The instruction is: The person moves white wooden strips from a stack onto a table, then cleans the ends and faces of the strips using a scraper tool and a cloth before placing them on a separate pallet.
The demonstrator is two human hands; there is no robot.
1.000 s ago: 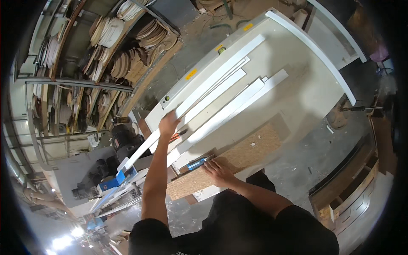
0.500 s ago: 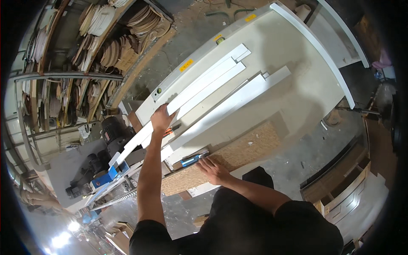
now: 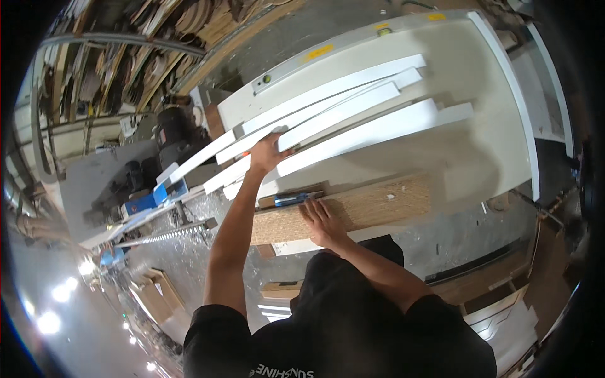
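Several long white strips lie side by side on a pale tabletop (image 3: pixel 466 148). My left hand (image 3: pixel 266 154) is closed around one white strip (image 3: pixel 350 112), thumb on its near side and fingers across its far side. Beyond it lies another white strip (image 3: pixel 340 85), and a wider one (image 3: pixel 365 133) sits nearer to me. A bit of orange shows beside the left hand, mostly hidden. My right hand (image 3: pixel 324 225) rests with fingers spread on a rough chipboard panel (image 3: pixel 384 205). Its fingertips are close to a blue tool (image 3: pixel 288 200), whose exact kind I cannot make out.
A long grey spirit level (image 3: pixel 293 64) runs along the far table edge. A white raised edge strip (image 3: pixel 513 107) bounds the right end. Machinery with a dark motor (image 3: pixel 173 129) stands at the left, before shelves of curved pieces. An open cardboard box (image 3: pixel 157 293) is lower left.
My left hand has shifted from the farther strips to a nearer one, and the strips now lie more spread apart. The right hand stays on the chipboard. The whole view has turned somewhat.
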